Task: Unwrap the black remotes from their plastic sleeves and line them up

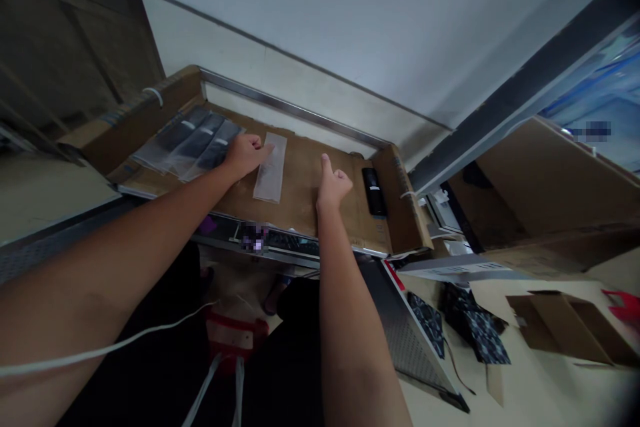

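Observation:
My left hand point(245, 155) is curled closed above the cardboard-lined tray, its thumb pointing right across the upper part of a clear plastic bag point(269, 177). Whether the thumb touches the bag I cannot tell. Just left of that hand lie several overlapping clear bags point(193, 140) with dark items and white labels inside. My right hand point(334, 183) makes a fist with the thumb raised, over bare cardboard point(300, 177), and holds nothing. To its right rests a black oblong item point(374, 191) with a small white label.
Upright cardboard flaps point(400, 197) wall the tray's sides, and a metal rail point(290, 107) runs behind. An open drawer point(280, 243) sits under the front edge. On the right stand a large carton point(545, 193), a smaller open box point(575, 327) and dark patterned bags point(480, 327). A white cord point(145, 333) crosses my left forearm.

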Demonstrator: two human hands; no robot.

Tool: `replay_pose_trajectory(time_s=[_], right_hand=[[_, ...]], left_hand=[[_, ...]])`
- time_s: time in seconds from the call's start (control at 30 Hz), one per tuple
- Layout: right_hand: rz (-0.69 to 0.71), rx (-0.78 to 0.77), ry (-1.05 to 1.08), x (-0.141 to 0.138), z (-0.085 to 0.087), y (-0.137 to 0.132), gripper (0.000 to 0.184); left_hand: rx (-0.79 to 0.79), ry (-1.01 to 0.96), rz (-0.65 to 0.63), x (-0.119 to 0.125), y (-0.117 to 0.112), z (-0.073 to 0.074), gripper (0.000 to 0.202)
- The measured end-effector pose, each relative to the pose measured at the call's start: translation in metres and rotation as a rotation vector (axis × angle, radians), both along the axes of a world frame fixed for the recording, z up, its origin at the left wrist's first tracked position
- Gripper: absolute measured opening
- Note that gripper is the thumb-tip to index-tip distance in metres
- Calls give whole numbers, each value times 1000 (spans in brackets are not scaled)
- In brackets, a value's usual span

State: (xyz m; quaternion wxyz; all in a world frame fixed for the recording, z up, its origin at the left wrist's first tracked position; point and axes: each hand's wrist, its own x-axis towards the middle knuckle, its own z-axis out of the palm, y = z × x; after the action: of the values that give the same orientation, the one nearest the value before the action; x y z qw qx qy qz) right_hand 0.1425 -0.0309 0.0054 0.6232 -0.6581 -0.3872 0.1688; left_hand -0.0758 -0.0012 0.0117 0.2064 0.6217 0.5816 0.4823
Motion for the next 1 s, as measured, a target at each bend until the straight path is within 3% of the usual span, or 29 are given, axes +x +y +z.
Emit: replay_pose_trajectory(time_s=[0.13,0.53,0.73,0.83,0.9,1.0], right_hand=[[-19,-70,-71,2,2,2,64],[99,-14,-45,4,-11,10,62],[90,-68,-49,3,-2,6,60],[86,-76,-22,3,-1,4,59],[105,-66,-35,3,-3,5,58],[134,-20,-23,4,-8,8,56]], left_hand=[[-23,7,10,0,-1,1,53],[-37,-1,-7,0,-1,3,51],[-118,39,-96,6,-42,8,22],[-85,91,-104,-15,-64,20,9],[-13,312,-18,-40,-68,31,14],[-143,634,77,-71,-63,43,33]])
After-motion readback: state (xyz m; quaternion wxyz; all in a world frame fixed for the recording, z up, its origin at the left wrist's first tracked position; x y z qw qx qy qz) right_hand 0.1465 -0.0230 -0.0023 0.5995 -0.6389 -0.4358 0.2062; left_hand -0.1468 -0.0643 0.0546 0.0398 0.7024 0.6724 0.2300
